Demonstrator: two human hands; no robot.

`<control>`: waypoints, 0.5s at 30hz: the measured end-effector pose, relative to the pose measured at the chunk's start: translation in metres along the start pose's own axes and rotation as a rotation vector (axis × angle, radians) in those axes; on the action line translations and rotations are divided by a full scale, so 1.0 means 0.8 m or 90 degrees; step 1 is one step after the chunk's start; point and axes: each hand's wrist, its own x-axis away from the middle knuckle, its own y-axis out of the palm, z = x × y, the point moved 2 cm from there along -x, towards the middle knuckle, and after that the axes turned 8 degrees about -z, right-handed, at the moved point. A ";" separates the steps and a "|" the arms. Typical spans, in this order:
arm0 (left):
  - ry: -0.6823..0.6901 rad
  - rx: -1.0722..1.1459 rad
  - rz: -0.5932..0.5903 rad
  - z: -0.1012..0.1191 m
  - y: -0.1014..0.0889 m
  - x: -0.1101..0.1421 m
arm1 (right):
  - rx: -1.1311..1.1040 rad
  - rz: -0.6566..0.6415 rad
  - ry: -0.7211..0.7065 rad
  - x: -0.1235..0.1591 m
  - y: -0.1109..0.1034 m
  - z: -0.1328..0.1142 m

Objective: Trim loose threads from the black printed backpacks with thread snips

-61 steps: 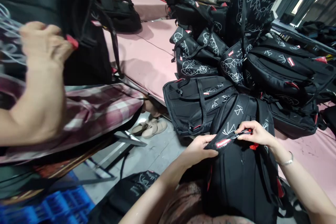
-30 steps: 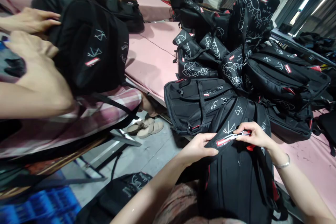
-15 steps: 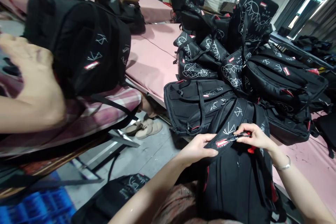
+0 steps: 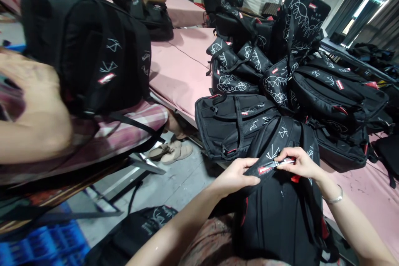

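The right hand [image 4: 301, 165], bent inward at the wrist, closes its grip on a slim metal tool [image 4: 273, 164], partly hidden, near a red label [image 4: 264, 170]. The left hand [image 4: 235, 177] pinches the strap [image 4: 268, 157] of a black backpack [image 4: 282, 216] at the lap, its bottom cut off.

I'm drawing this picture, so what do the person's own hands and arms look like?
The left hand and right hand are bare, with no gloves. No sleeve shows on the left forearm or right forearm. A shiny, silvery bracelet curves around the right wrist; none shows on the left.
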 end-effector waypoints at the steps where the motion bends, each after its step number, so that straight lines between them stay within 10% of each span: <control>1: 0.000 -0.002 -0.001 0.001 0.001 0.000 | 0.000 0.003 -0.006 0.000 0.000 0.000; 15: 0.006 -0.041 0.015 -0.004 0.005 0.001 | 0.044 -0.029 -0.036 -0.001 0.002 -0.009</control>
